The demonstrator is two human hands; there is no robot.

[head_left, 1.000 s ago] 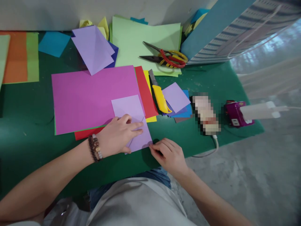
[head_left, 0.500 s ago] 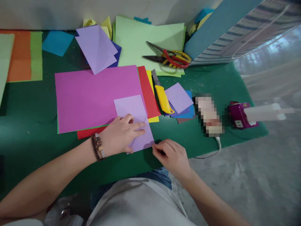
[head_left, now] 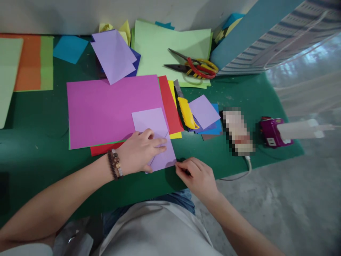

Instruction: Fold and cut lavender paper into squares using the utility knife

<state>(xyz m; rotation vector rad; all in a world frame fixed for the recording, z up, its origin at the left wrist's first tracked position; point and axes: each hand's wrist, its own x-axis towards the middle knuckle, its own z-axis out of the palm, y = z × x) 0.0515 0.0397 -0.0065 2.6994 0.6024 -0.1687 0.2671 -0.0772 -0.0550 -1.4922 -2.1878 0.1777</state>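
The left hand (head_left: 141, 149), a beaded bracelet (head_left: 114, 163) on its wrist, lies flat and presses down on a creased lilac paper sheet (head_left: 150, 122), which lies over the lower corner of a magenta paper sheet (head_left: 106, 110) and reaches onto the green desk (head_left: 149, 188). The right hand (head_left: 194, 177) pinches narrowly at the sheet's near corner. Beyond it sit a yellow utility knife (head_left: 185, 113), a small lilac square (head_left: 204, 112) on blue paper (head_left: 214, 129), and red-and-yellow-handled scissors (head_left: 198, 67) on pale green paper (head_left: 160, 42). Further right, a purple power socket (head_left: 270, 132) shows no readable label, and a pixelated object (head_left: 237, 131) is too blurred to tell.
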